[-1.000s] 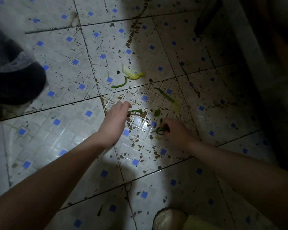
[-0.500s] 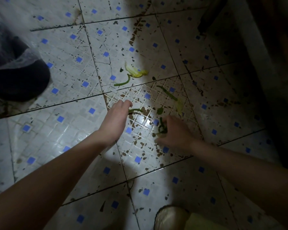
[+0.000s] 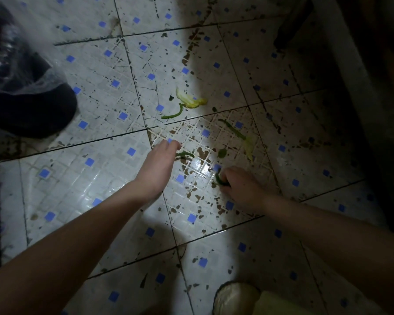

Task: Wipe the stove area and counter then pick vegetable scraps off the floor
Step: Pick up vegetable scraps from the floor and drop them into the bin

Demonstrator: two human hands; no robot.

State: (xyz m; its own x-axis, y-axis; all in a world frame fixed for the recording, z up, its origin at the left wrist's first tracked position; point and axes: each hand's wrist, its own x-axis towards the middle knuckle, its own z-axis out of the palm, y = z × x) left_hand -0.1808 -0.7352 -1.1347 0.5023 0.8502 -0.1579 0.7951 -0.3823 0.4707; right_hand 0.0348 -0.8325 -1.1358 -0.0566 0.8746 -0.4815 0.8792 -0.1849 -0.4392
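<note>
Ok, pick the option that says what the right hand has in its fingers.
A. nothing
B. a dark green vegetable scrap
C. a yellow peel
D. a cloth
B: the right hand is closed on a dark green vegetable scrap low over the tiled floor, while the yellow peel lies untouched farther away.

Dim overall. A light patch falls on the tiled floor, with glare near centre. Right side and corners in deep shadow; edges soft.
</note>
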